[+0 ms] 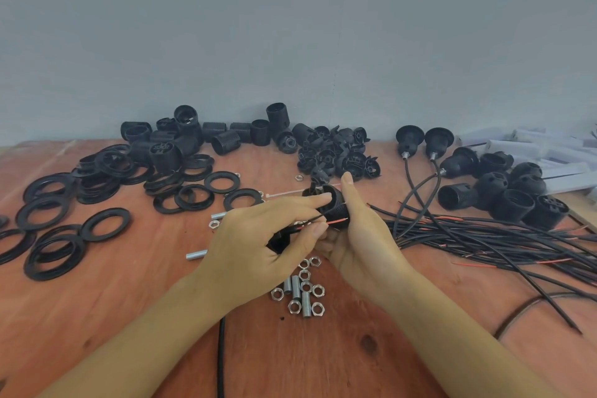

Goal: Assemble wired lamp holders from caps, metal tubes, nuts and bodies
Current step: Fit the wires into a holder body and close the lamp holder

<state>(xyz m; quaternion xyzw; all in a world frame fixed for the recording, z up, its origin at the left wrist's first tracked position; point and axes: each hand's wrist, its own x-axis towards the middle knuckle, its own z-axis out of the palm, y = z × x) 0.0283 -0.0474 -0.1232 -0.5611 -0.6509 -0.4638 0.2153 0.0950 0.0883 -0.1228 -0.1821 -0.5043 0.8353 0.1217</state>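
Black body [336, 203] hides partly in right hand [365, 236]; left hand [255, 245] pinches wire [336, 222].

On the worktop [129, 300], five tubes [295, 287] and at least ten nuts [318, 290] are counted. Two wired holders [409, 139] are stood upright near the far edge. Rings [105, 224], caps [339, 155], bodies [226, 140] and wires [484, 236] are heaped too densely for counting.

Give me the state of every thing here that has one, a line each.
left hand, pinching the wire ends.
right hand, gripping the lamp holder body.
lamp holder body, lifted off the table, between both hands.
wire ends, red and black, lying across the body.
nuts, loose on the table.
metal tubes, lying loose among the nuts.
rings, flat, partly stacked.
wired holders, assembled, cables attached.
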